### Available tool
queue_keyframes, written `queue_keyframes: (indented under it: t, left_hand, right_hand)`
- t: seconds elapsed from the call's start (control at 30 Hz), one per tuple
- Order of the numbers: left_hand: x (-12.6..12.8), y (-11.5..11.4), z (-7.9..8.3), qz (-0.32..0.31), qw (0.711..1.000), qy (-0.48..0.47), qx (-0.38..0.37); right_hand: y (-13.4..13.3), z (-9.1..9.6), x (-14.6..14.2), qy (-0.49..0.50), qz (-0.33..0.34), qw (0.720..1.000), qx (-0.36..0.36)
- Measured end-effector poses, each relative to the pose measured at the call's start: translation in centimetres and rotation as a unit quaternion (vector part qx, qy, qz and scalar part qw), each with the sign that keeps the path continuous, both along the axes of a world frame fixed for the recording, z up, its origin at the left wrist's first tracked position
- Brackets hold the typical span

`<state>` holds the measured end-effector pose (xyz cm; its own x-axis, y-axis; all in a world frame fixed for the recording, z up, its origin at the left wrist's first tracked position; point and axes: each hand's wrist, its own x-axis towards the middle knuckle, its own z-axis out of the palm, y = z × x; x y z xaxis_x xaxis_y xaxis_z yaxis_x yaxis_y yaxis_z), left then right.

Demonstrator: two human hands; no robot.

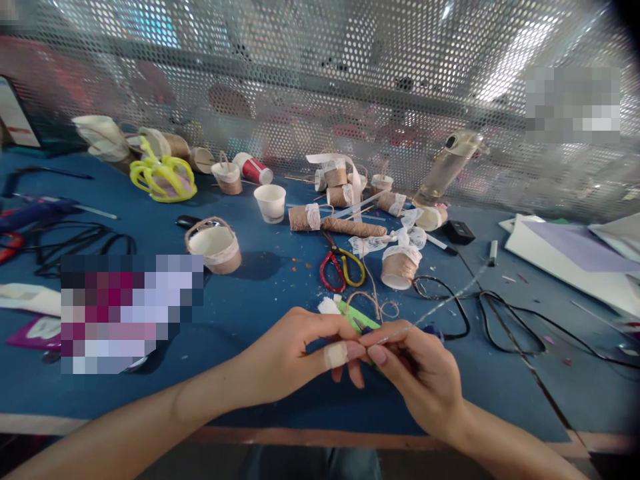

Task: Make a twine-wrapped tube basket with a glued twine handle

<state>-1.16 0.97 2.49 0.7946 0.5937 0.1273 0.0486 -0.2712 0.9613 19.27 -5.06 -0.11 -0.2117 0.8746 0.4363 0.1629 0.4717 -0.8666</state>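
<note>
My left hand (305,350) and my right hand (417,370) meet over the near edge of the blue table (270,287), fingertips pinched together. A bandage wraps one left finger. Between the fingers runs a thin clear strand (440,305), probably hot glue, stretching up to the right. A loop of brown twine (377,308) curls just above the fingers. A green and white object (345,311) lies right behind the hands, partly hidden.
Red and yellow scissors (341,267) lie behind the hands. Twine-wrapped cups (399,267), a small basket (215,247), a white cup (271,202) and lace scraps are scattered about. Black cables (500,320) trail right. A perforated metal screen (320,100) closes the back.
</note>
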Motion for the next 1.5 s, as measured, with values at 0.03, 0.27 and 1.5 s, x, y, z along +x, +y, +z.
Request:
queue_keyframes:
  t: [0.03,0.27,1.5]
  left_hand:
    - [0.0,0.0,-0.1,0.011,1.0,-0.006,-0.019]
    - [0.1,-0.5,-0.7,0.065,0.997,-0.018,-0.025]
    - [0.2,-0.9,-0.9,0.106,0.987,-0.047,0.109]
  right_hand:
    - [0.0,-0.1,0.0,-0.001,-0.005,1.0,0.002]
    - [-0.2,-0.1,-0.5,0.044,0.015,0.998,-0.046]
    - [-0.7,-0.8,-0.2,0.029,-0.014,0.999,-0.032]
